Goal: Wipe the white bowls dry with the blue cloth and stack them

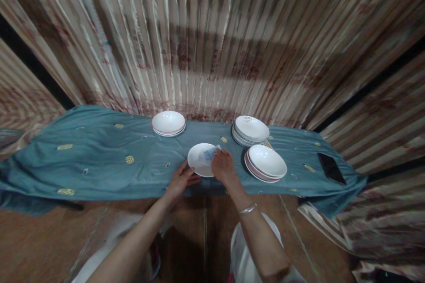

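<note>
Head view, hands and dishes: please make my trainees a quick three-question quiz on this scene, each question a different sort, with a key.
1. Multiple choice: what is the right hand holding against the white dish?
A) a spoon
B) a light-blue cloth
C) a cup

2. True or false: the left hand is well away from that dish.

3. Fill the gap: as pictured, the flat black object lies near the ____ end of the blue-green tablecloth.

Key: 1. B; 2. false; 3. right

A white plate (198, 164) faces up by the desk's (106, 159) near edge, midway along. A crumpled pale-blue cloth (209, 154) touches its inside.
</note>
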### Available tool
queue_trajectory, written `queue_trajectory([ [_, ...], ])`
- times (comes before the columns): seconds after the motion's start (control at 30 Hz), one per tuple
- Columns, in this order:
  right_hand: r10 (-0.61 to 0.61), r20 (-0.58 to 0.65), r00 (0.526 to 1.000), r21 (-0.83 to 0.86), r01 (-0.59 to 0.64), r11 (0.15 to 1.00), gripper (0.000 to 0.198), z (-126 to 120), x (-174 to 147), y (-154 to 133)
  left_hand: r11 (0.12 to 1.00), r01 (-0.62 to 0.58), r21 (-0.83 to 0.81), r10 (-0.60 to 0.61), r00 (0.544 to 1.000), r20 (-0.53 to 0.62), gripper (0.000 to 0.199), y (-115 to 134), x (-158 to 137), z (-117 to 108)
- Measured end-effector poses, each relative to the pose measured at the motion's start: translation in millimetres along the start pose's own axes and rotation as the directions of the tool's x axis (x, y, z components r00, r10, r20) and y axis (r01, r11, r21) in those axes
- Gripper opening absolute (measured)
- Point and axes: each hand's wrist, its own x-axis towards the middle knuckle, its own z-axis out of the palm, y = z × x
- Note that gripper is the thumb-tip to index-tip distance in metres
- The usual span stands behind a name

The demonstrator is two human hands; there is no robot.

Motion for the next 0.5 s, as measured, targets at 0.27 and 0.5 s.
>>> queue_trajectory([
  [0.27, -0.024, 0.101, 0.995, 0.105, 0.014, 0.994, 0.046, -4.2, -7.7, -0.2, 0.998, 0.031, -0.058, -0.031, 1.000, -0.005, 0.051, 6.4, -4.7, 3.6],
  [0.5, -0.085, 0.119, 0.989, 0.451, 0.022, 0.892, 0.049, -4.3, -2.1, -12.7, 0.996, 0.013, -0.085, -0.012, 1.000, 0.013, 0.026, 5.5, -5.1, 1.8],
])
